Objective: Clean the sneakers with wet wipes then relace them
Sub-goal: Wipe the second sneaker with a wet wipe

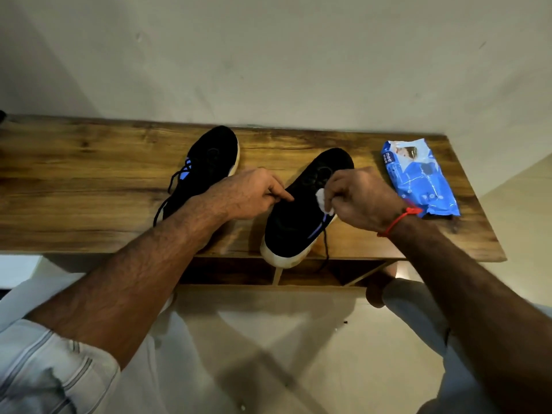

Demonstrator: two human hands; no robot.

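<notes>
Two black sneakers with white soles and blue stripes sit on a wooden bench top. The left sneaker lies behind my left forearm, its black laces trailing to the left. The right sneaker has its heel over the front edge, and a lace hangs down from it. My left hand holds the inner side of the right sneaker with curled fingers. My right hand grips a crumpled white wet wipe against the sneaker's upper.
A blue pack of wet wipes lies on the bench to the right of my right hand. A plain wall rises right behind the bench. Open compartments show under the bench top. My knees and the light floor are below.
</notes>
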